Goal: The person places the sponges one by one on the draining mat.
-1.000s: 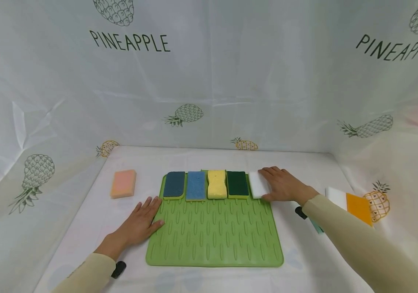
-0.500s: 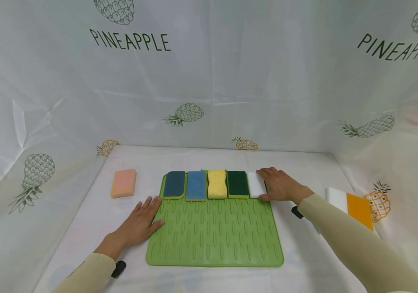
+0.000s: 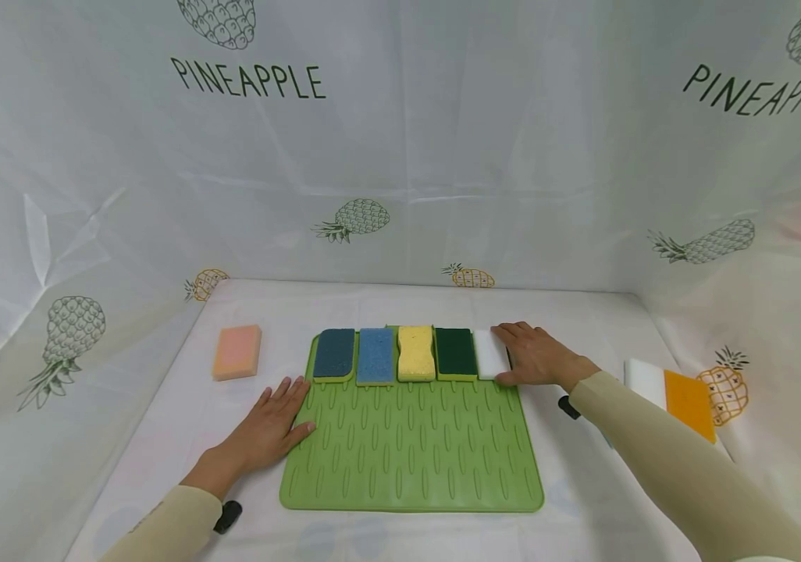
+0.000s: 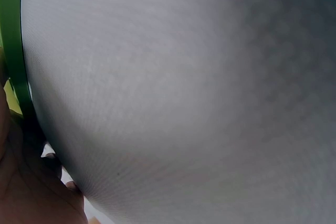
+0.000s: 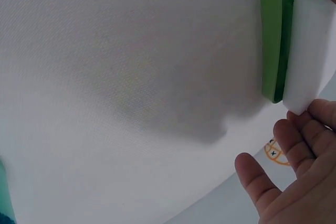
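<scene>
A white sponge lies at the right end of a row on the green ribbed mat. My right hand holds it by its two ends, as the right wrist view shows, with the thumb at the near end and fingertips at the far end. To its left in the row lie a dark green sponge, a yellow one, a blue one and a dark blue one. My left hand rests with spread, straight fingers on the mat's left edge.
A pink-and-orange sponge lies on the white table at the left. On the right lie a white-and-orange sponge and a teal item mostly hidden by my right forearm. A pineapple-print sheet encloses the back and sides.
My right hand has shifted slightly left with the white sponge, which now sits against the dark green one. The left hand has stayed where it was.
</scene>
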`<state>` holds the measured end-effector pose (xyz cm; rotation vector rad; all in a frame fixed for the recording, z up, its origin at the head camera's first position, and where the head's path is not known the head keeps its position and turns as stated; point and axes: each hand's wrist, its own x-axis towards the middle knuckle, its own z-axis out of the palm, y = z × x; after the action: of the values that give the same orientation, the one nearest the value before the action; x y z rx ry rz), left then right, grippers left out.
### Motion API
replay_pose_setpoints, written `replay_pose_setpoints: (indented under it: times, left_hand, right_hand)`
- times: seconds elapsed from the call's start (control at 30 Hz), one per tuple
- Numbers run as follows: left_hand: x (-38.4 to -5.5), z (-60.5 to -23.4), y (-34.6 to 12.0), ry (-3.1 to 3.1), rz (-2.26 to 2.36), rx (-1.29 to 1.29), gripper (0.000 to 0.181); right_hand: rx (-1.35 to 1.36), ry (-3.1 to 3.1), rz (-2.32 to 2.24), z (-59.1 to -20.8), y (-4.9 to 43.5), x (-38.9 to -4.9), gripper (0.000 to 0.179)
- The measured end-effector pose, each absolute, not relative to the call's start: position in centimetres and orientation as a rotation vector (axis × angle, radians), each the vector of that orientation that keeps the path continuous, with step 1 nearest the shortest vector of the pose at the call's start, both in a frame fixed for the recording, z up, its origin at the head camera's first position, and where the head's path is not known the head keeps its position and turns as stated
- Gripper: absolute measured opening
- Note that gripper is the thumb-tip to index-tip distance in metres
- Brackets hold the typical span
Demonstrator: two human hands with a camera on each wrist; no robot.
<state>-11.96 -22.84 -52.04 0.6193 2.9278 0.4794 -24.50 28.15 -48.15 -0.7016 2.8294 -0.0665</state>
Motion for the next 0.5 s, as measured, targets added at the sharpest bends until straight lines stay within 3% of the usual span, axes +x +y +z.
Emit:
replay_pose_setpoints:
  times: [0.5]
  left_hand:
    - [-11.90,-51.94,-22.83,2.910,0.473,0.601,0.077]
  right_hand:
    - [-0.660,2.815,-0.087,-47.93,28.10,-24.25,0.106]
